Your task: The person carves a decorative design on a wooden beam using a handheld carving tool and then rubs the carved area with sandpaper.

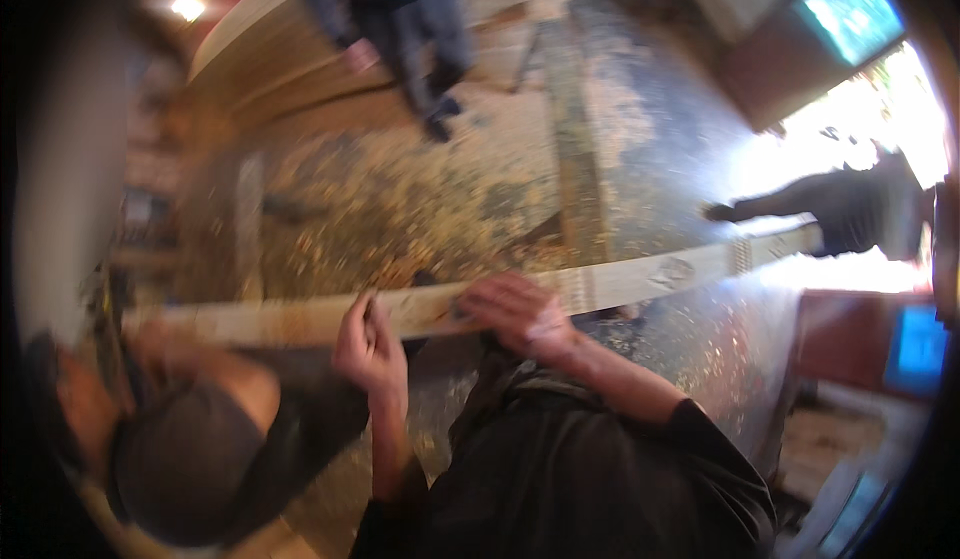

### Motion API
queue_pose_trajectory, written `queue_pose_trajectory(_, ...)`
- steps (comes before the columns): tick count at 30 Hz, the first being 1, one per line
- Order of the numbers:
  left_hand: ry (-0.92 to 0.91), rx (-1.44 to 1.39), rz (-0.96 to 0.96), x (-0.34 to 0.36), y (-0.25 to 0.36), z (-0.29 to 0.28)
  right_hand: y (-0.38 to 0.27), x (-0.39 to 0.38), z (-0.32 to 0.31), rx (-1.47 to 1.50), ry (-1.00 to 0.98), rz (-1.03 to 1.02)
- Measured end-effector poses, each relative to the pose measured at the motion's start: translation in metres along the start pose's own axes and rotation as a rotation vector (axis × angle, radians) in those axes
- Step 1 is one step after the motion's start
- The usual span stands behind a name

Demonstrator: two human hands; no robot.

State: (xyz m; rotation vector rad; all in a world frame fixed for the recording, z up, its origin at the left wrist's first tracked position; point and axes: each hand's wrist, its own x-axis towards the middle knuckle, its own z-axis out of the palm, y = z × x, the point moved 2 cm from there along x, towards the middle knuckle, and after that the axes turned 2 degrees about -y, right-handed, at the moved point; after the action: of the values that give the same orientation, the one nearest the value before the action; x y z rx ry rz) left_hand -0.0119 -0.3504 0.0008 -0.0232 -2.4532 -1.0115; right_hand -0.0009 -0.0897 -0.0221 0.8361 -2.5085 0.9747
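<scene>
A long pale wooden plank (630,280) with carved patterns toward its right end runs across the view in front of me. My left hand (368,354) is closed at the plank's near edge, its fingertips pinched together; what is between them is too blurred to name. My right hand (510,311) lies over the plank to the right of it, fingers stretched out on the wood. At the lower left a co-worker (185,459) in a dark cap bends close to the plank's left end, an arm reaching toward it.
Another person (400,29) stands beyond the plank by a pale wooden structure (250,44). A dark-clothed person (860,209) is at the plank's far right end, before a bright opening. The floor (450,179) is strewn with shavings.
</scene>
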Motion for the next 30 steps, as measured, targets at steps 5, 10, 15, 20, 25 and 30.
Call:
queue_pose_trajectory(5, 0.175, 0.284, 0.075, 0.062, -0.031, -0.028, -0.015, 0.016, 0.0, -0.087, -0.004, -0.024)
queue_pose_trajectory(10, -0.03, 0.489, -0.01, 0.069, -0.034, -0.02, -0.03, 0.027, -0.007, -0.107, -0.176, -0.149)
queue_pose_trajectory(15, 0.045, 0.432, 0.04, 0.068, -0.036, -0.016, -0.02, 0.037, -0.008, -0.124, -0.375, -0.229)
queue_pose_trajectory(20, 0.055, 0.452, 0.012, 0.07, -0.033, -0.016, -0.01, 0.057, -0.014, -0.143, -0.456, -0.339)
queue_pose_trajectory(25, 0.067, 0.461, 0.009, 0.07, -0.037, -0.015, -0.012, 0.072, -0.011, -0.127, -0.472, -0.365)
queue_pose_trajectory(30, 0.07, 0.446, -0.008, 0.068, -0.039, -0.013, -0.012, 0.068, -0.003, -0.089, -0.483, -0.364)
